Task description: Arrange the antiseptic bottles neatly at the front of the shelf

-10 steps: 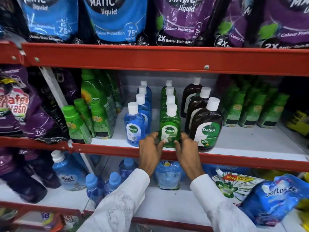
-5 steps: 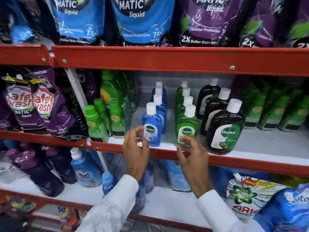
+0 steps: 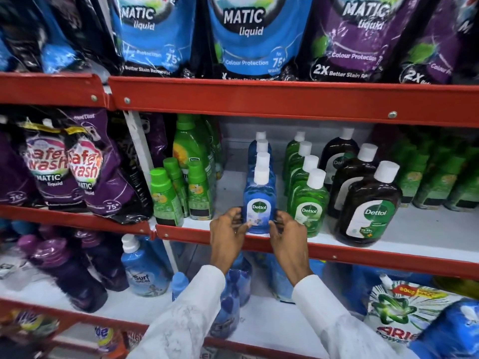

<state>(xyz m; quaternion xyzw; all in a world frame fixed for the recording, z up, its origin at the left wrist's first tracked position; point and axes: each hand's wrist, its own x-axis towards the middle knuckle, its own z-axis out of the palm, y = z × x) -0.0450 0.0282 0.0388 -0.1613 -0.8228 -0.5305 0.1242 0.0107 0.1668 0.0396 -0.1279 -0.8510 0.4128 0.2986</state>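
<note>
Three rows of Dettol antiseptic bottles with white caps stand on the middle shelf [image 3: 420, 237]. The front blue bottle [image 3: 260, 193] stands upright at the shelf's front edge, with several blue ones lined up behind it. My left hand [image 3: 228, 234] grips its lower left side and my right hand [image 3: 287, 237] its lower right side, fingertips on the label. To the right stand the front green bottle [image 3: 308, 200] and the larger front brown bottle [image 3: 368, 206], each heading its own row.
Green-capped bottles [image 3: 166, 198] crowd the shelf to the left of the blue row. A red shelf lip [image 3: 363, 255] runs along the front. Detergent pouches [image 3: 246, 37] hang above, purple pouches [image 3: 77, 167] at left, and blue refill bottles and packs fill the shelf below.
Both hands have shifted left from the front green bottle to the front blue bottle and closed around its base. The camera has turned left and moved closer.
</note>
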